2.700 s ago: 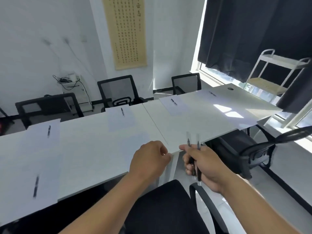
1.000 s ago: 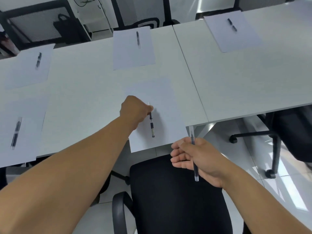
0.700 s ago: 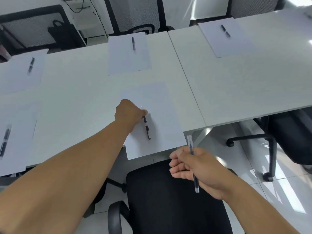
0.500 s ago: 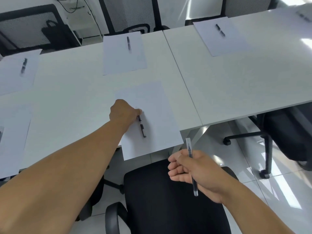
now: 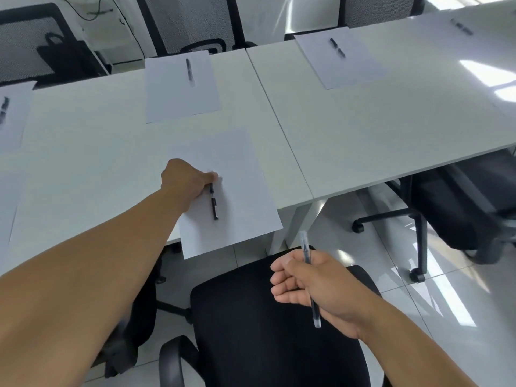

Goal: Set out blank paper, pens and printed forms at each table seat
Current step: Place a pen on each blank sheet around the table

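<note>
A white sheet of paper [image 5: 240,174] lies at the near edge of the white table [image 5: 83,163], its front corner hanging over the edge. My left hand [image 5: 185,178] reaches onto the sheet and pinches the top end of a black pen [image 5: 214,204] that lies along the paper. My right hand [image 5: 310,280] hovers over the black chair seat and holds a second, clear-barrelled pen [image 5: 309,277] upright between thumb and fingers.
Across the table lie two more sheets, each with a pen: one sheet [image 5: 181,88] opposite, another [image 5: 343,60] to the right. A further sheet [image 5: 11,115] shows at far left. A black chair [image 5: 268,325] stands right below me, another chair [image 5: 463,208] to the right.
My left hand has lowered the black pen flat onto the near sheet. The view has shifted slightly; my right hand keeps its pen above the chair.
</note>
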